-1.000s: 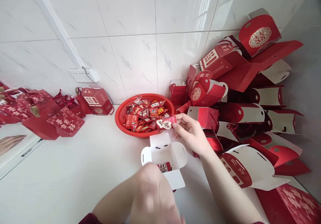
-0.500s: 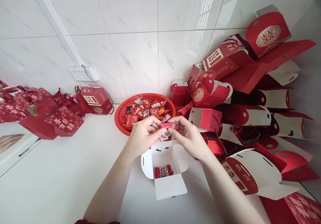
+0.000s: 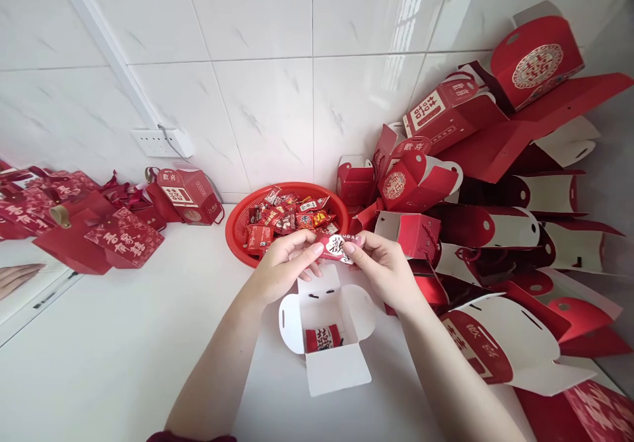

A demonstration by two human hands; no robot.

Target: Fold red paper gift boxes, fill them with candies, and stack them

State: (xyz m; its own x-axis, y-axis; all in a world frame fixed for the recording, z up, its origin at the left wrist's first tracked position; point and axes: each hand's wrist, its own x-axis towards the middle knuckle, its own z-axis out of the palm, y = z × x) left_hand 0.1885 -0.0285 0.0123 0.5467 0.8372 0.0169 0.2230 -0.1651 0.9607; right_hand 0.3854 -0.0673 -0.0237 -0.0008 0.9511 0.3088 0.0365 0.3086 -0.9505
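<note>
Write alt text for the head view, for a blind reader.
Bare left hand and right hand hold a small red and white wrapped packet by an open white cardboard box with a red packet inside. Behind: round red plastic basket of packets; red cardboard boxes either side.

Wall tiles (image 3: 262, 118) glossy, smooth; basket (image 3: 230, 237) red plastic; open box (image 3: 339, 370) matt card.

Both ends of the held packet (image 3: 334, 248) are covered by the left hand (image 3: 286, 267) and right hand (image 3: 389, 269), by which the near rim of the red basket (image 3: 234, 229) is partly hidden; floral bags (image 3: 20, 212) are cropped by the left edge, a patterned red box (image 3: 600, 407) by the lower right corner
</note>
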